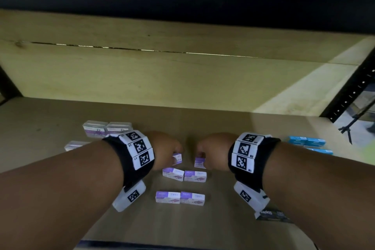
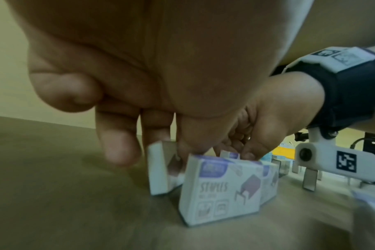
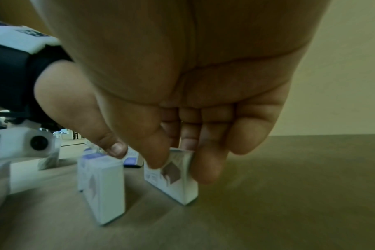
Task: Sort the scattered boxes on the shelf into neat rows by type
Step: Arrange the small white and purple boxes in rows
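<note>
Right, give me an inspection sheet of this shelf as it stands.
Surface: brown shelf board, pale wood back panel.
Job's things: four purple staple boxes in two neat pairs; one more in each hand; clear cases back left; blue boxes right.
Clutter: dark Staples box near the front edge.
Hands: left hand and right hand each pinch a purple box.
Cables: nothing seen.
Surroundings: black perforated upright, right.
</note>
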